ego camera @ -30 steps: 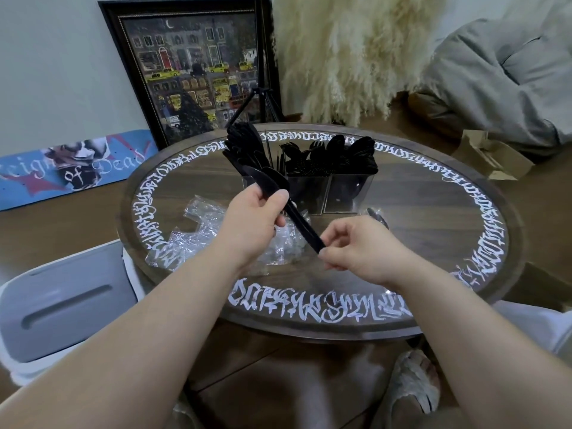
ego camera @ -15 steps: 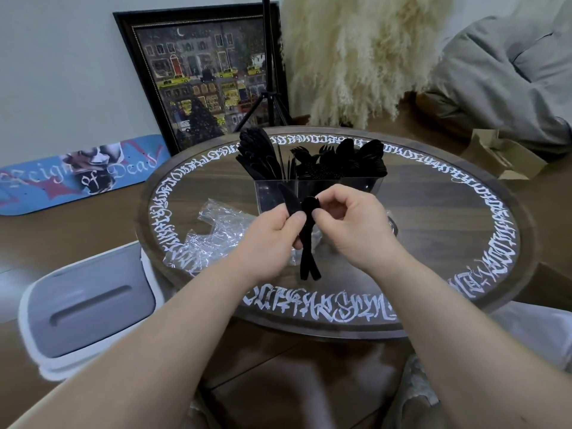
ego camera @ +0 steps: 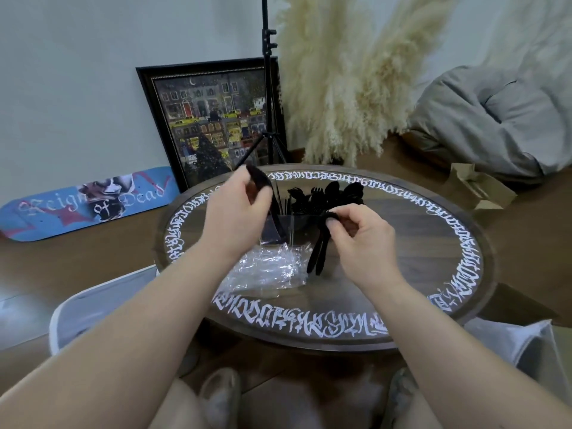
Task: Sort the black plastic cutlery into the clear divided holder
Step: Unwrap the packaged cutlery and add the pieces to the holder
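Note:
The clear divided holder (ego camera: 286,226) stands mid-table, packed with black forks and spoons (ego camera: 325,195). My left hand (ego camera: 235,212) holds one black utensil (ego camera: 263,184) by its head, its handle angling down into the holder's left compartment. My right hand (ego camera: 359,233) pinches a small bunch of black cutlery (ego camera: 318,255) at the top, handles hanging down over the table just in front of the holder. The holder's left part is partly hidden by my left hand.
Crumpled clear plastic wrap (ego camera: 266,267) lies on the round wooden table (ego camera: 433,243) in front of the holder. A white bin (ego camera: 93,308) stands at the left, a cardboard box (ego camera: 476,187) and tripod (ego camera: 269,134) behind the table.
My hands have separated. The left has lifted one utensil up and left toward the holder; the right keeps the rest of the bunch. The camera has tilted upward.

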### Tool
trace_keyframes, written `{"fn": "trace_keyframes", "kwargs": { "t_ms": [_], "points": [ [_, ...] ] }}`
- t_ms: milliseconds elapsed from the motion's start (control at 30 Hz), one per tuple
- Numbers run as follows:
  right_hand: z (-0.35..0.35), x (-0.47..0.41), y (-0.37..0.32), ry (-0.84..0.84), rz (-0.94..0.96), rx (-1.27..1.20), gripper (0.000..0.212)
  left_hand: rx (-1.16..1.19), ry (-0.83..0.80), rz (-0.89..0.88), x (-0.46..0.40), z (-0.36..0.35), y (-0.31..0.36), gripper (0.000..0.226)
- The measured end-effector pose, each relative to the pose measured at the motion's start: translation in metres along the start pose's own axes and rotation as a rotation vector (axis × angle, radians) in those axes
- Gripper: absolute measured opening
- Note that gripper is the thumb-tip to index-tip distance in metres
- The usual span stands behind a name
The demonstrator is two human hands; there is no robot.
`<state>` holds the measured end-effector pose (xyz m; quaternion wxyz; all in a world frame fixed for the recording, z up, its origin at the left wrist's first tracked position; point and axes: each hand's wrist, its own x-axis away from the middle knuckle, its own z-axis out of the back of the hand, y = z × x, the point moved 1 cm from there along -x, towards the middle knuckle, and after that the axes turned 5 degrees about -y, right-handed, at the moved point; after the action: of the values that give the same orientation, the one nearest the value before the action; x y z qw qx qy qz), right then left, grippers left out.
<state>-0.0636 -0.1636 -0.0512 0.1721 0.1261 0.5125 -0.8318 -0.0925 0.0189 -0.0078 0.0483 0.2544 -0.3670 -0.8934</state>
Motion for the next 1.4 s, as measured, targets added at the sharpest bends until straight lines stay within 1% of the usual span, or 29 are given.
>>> {"fn": "trace_keyframes", "kwargs": {
  "t_ms": [67,133,200,233,300,333,433,567,667,700,733,767,833,867,900,967,1000,1033,1100,1200,1300,1400],
  "points": [
    [0.004,-0.005,-0.006,0.014,0.002,-0.023,0.013,-0.011,0.044,-0.047,-0.019,0.01,0.009,0.021],
    [0.007,-0.012,-0.012,0.022,0.008,-0.042,0.014,-0.109,0.09,-0.106,-0.038,0.016,0.013,0.029],
    [0.009,-0.019,-0.015,0.03,0.01,-0.055,0.015,-0.204,0.109,-0.154,-0.052,0.019,0.013,0.027],
    [0.01,-0.022,-0.016,0.03,0.007,-0.066,0.016,-0.233,0.109,-0.172,-0.058,0.019,0.011,0.023],
    [0.011,-0.027,-0.015,0.024,-0.001,-0.087,0.018,-0.264,0.097,-0.177,-0.065,0.014,0.007,0.013],
    [0.012,-0.03,-0.014,0.025,-0.004,-0.091,0.02,-0.282,0.082,-0.168,-0.067,0.01,0.004,0.013],
    [0.014,-0.038,-0.007,0.032,-0.007,-0.095,0.022,-0.357,-0.009,-0.15,-0.07,-0.007,-0.013,0.019],
    [0.015,-0.05,0.005,0.039,-0.003,-0.094,0.028,-0.506,-0.202,-0.13,-0.073,-0.035,-0.043,0.022],
    [0.012,-0.059,0.015,0.015,-0.022,-0.099,0.025,-0.574,-0.358,-0.186,-0.071,-0.056,-0.062,0.034],
    [0.011,-0.062,0.018,0.0,-0.032,-0.097,0.024,-0.59,-0.37,-0.212,-0.071,-0.059,-0.066,0.036],
    [0.009,-0.065,0.021,-0.018,-0.042,-0.093,0.023,-0.608,-0.343,-0.24,-0.071,-0.061,-0.068,0.039],
    [0.007,-0.067,0.024,-0.036,-0.051,-0.089,0.022,-0.598,-0.287,-0.264,-0.071,-0.06,-0.067,0.043],
    [0.004,-0.071,0.027,-0.064,-0.055,-0.079,0.023,-0.496,-0.172,-0.344,-0.071,-0.058,-0.053,0.045],
    [0.003,-0.073,0.027,-0.074,-0.049,-0.075,0.024,-0.425,-0.175,-0.385,-0.072,-0.057,-0.042,0.044],
    [0.001,-0.075,0.026,-0.085,-0.04,-0.071,0.025,-0.351,-0.23,-0.408,-0.071,-0.057,-0.029,0.042],
    [-0.001,-0.079,0.023,-0.11,-0.013,-0.051,0.029,-0.236,-0.379,-0.393,-0.071,-0.061,-0.01,0.039],
    [-0.002,-0.081,0.021,-0.121,0.0,-0.039,0.031,-0.186,-0.408,-0.377,-0.071,-0.063,-0.005,0.036],
    [-0.002,-0.082,0.019,-0.128,0.007,-0.035,0.034,-0.132,-0.403,-0.348,-0.072,-0.064,-0.003,0.032],
    [0.0,-0.085,0.017,-0.112,-0.005,-0.037,0.038,-0.056,-0.33,-0.298,-0.075,-0.062,-0.003,0.025],
    [0.008,-0.089,0.022,-0.056,-0.042,-0.051,0.037,-0.036,-0.144,-0.304,-0.086,-0.049,-0.001,0.014],
    [0.016,-0.091,0.025,-0.042,-0.066,-0.063,0.036,-0.034,0.039,-0.322,-0.102,-0.032,0.004,0.015],
    [0.018,-0.09,0.026,-0.043,-0.078,-0.073,0.041,-0.076,0.085,-0.331,-0.114,-0.029,0.005,0.015]
  ]
}}
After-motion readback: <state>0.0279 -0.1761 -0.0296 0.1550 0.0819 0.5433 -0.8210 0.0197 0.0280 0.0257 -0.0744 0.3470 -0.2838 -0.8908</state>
